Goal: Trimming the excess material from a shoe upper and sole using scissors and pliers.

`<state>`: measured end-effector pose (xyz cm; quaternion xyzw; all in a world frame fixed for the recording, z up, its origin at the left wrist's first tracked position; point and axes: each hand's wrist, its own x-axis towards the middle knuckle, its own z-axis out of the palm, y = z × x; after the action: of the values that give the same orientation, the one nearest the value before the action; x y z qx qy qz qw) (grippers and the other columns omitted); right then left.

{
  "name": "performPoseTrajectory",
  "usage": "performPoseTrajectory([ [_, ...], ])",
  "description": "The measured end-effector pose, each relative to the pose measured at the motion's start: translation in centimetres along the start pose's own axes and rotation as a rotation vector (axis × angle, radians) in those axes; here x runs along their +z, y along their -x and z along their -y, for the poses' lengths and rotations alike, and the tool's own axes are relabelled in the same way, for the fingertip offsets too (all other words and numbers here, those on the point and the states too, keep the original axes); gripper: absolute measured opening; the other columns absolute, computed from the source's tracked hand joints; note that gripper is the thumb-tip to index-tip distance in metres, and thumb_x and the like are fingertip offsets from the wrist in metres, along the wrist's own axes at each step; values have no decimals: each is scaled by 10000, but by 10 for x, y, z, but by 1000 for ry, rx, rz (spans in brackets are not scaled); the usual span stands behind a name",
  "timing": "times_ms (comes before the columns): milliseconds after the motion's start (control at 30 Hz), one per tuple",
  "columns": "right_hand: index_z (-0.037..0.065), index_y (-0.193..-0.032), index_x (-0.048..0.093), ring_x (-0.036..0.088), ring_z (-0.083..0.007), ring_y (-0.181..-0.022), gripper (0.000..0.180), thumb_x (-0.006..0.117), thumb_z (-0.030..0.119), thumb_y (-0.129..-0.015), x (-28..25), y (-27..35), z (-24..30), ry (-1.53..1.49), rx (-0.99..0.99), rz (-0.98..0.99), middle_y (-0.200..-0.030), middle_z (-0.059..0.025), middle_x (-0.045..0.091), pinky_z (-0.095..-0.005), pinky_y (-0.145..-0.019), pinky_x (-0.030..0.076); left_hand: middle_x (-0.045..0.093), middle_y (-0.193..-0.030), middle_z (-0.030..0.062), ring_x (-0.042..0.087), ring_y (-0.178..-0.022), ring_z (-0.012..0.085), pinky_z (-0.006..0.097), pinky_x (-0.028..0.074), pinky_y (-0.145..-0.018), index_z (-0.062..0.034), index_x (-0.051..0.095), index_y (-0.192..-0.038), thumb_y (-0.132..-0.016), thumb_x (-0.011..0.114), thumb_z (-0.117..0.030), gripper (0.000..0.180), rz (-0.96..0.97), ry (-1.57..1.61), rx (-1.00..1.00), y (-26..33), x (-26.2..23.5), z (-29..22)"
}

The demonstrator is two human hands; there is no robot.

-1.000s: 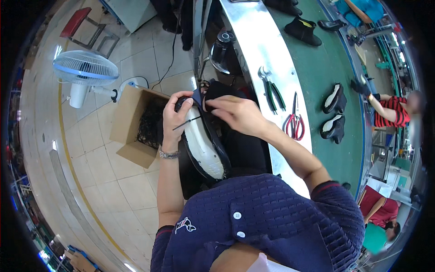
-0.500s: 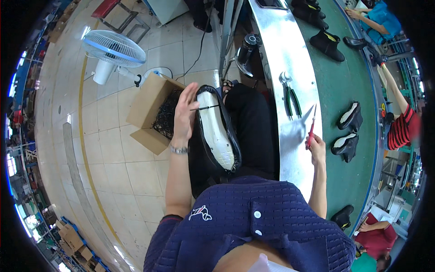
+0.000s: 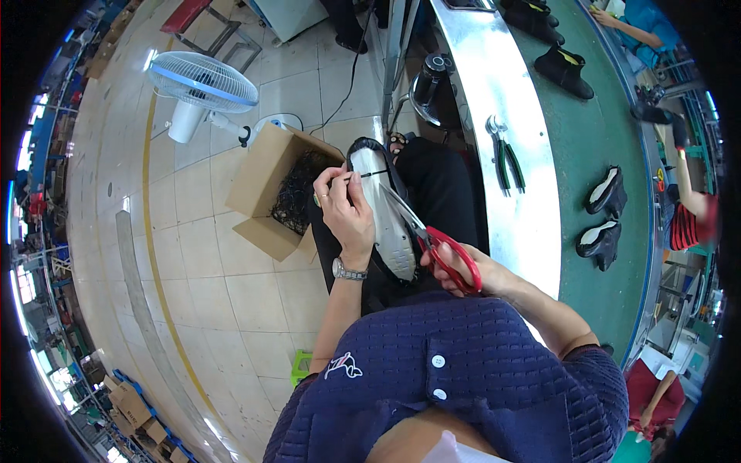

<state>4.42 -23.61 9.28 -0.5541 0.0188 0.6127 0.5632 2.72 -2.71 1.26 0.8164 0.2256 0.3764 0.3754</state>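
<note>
Centrally in the frame, the left hand (image 3: 347, 212) wraps round the side of a black shoe with a white, lasted underside (image 3: 384, 212), its thumb and forefinger pinching a thin black thread (image 3: 370, 174) pulled taut across the sole near the toe; the stretch seems meant to lift the strand clear of the material. The shoe rests sole-up on the person's dark-trousered lap, toe pointing toward the upper part of the frame, which turns the working face to the eyes. Just right of it, the right hand (image 3: 463, 266) grips red-handled scissors (image 3: 438, 245), fingers through the loops, the steel blades angled up-left over the sole toward the thread.

Left of the lap an open brown cardboard box (image 3: 266, 185) holding a dark tangle of offcuts stands on the tiled floor, apparently within dropping reach. Further to the upper left stands a white pedestal fan (image 3: 202, 83). To the right runs a shiny steel bench (image 3: 525, 224) with green-handled pliers (image 3: 505, 158) lying on it, beside a green conveyor belt (image 3: 594, 139) carrying more black shoes (image 3: 602, 216).
</note>
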Motion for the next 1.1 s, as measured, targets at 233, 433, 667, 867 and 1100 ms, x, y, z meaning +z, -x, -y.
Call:
performPoseTrajectory([
  [233, 121, -740, 475, 400, -98, -419, 552, 455, 647, -908, 35, -46, -12, -117, -34, -150, -537, 28, 421, -245, -383, 289, 542, -992, 153, 564, -891, 329, 405, 483, -755, -5, 578, -875, -901, 581, -83, 82, 5, -92, 82, -11, -11, 4],
  [433, 161, -750, 479, 319, -66, -372, 447, 493, 570, -929, 19, -40, -31, -115, -164, -280, -495, 70, 377, -228, -368, 238, 592, -1035, 196, 594, -960, 369, 384, 497, -805, -12, 578, -997, -874, 559, -15, 125, -62, 51, 127, 5, 4, 2],
  [667, 104, -868, 578, 365, -94, -425, 631, 401, 710, -884, -6, -45, -35, -64, -130, -102, -535, 29, 427, -239, -396, 261, 617, -1012, 165, 636, -854, 308, 334, 524, -711, 10, 554, -946, -824, 593, 40, 132, -55, 97, 255, 0, -15, -10],
  [867, 74, -864, 589, 360, -86, -449, 695, 349, 725, -890, -5, -29, -42, -6, -151, -178, -575, 13, 447, -217, -403, 237, 611, -991, 147, 629, -813, 277, 331, 529, -700, 10, 553, -994, -799, 622, 13, 207, -331, -38, 618, -62, -110, -67],
  [1100, 84, -971, 585, 550, -121, -534, 562, 423, 620, -927, -21, -42, -15, -558, -573, -72, -669, -6, 589, -223, -441, 410, 474, -1358, 235, 440, -1274, 371, 428, 376, -1046, 27, 454, -1336, -859, 653, -217, 571, 90, -861, 45, -55, -115, 72],
])
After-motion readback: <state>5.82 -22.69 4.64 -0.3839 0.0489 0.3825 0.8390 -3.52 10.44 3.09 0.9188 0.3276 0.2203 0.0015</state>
